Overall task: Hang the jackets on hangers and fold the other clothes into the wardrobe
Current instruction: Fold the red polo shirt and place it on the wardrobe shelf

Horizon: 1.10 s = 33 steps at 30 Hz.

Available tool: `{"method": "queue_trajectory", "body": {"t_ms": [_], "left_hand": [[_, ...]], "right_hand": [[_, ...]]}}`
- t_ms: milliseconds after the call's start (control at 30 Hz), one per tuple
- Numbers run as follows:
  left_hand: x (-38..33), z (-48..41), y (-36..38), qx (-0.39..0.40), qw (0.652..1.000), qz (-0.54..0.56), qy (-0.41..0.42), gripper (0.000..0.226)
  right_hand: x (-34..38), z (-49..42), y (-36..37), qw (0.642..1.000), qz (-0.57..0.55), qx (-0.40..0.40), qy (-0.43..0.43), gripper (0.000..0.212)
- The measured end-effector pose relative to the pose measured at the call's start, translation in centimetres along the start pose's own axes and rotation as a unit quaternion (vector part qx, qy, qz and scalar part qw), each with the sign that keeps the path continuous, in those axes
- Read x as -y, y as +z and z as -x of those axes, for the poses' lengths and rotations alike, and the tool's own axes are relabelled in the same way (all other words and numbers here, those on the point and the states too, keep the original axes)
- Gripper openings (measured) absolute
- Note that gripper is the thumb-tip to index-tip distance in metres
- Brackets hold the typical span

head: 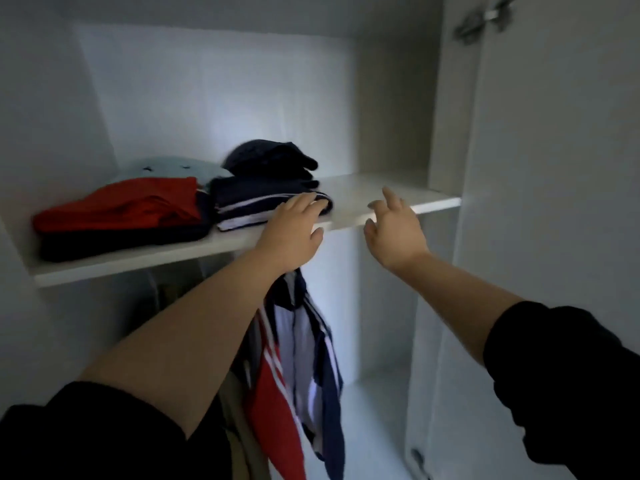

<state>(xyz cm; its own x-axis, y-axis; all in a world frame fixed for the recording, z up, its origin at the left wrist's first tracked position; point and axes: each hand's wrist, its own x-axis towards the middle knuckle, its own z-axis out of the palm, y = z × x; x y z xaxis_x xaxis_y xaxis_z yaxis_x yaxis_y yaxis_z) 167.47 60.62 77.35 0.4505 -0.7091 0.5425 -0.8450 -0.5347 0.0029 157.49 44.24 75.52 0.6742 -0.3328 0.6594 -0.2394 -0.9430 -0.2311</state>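
On the white wardrobe shelf (363, 192) lie folded clothes: a red garment over a dark one (117, 216) at the left, a pale blue piece (166, 168) behind it, and a navy stack with white stripes (263, 199) in the middle. My left hand (294, 233) rests flat, fingers spread, on the front right corner of the navy stack. My right hand (394, 230) hovers open just in front of the bare shelf edge, holding nothing. Below the shelf hang jackets (301, 368) in navy, white and red.
The open wardrobe door (554, 202) stands at the right with a metal hinge (485, 19) near its top. White side walls enclose the compartment. The shelf's right half is bare. The wardrobe floor (374, 427) shows below right of the hanging jackets.
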Motion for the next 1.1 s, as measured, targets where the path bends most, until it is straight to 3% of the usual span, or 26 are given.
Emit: {"method": "queue_trajectory", "body": {"t_ms": [167,267,400,567,800,1100], "left_hand": [[-20.5,2.2,5.2,0.048,0.988,0.081,0.125,0.062],[-34.3,5.5,6.9,0.037,0.962,0.124,0.242,0.063],[-51.9,11.4,8.6,0.035,0.921,0.177,0.344,0.063],[-70.4,19.0,9.1,0.084,0.88,0.228,0.408,0.063],[-90.7,25.6,10.5,0.136,0.816,0.259,0.498,0.066],[-117.5,32.6,15.6,0.239,0.745,0.3,0.545,0.064]], "right_hand": [[-14.0,15.2,-11.1,0.988,0.068,-0.025,0.135,0.042],[-21.0,26.5,-19.4,0.976,0.119,-0.086,0.164,0.036],[-28.4,41.7,-30.0,0.943,0.209,-0.063,0.252,0.037],[-34.2,57.0,-39.9,0.886,0.271,-0.04,0.375,0.044],[-42.3,72.1,-49.2,0.804,0.303,-0.016,0.512,0.048],[-56.3,88.5,-60.4,0.714,0.316,0.014,0.625,0.049]]}}
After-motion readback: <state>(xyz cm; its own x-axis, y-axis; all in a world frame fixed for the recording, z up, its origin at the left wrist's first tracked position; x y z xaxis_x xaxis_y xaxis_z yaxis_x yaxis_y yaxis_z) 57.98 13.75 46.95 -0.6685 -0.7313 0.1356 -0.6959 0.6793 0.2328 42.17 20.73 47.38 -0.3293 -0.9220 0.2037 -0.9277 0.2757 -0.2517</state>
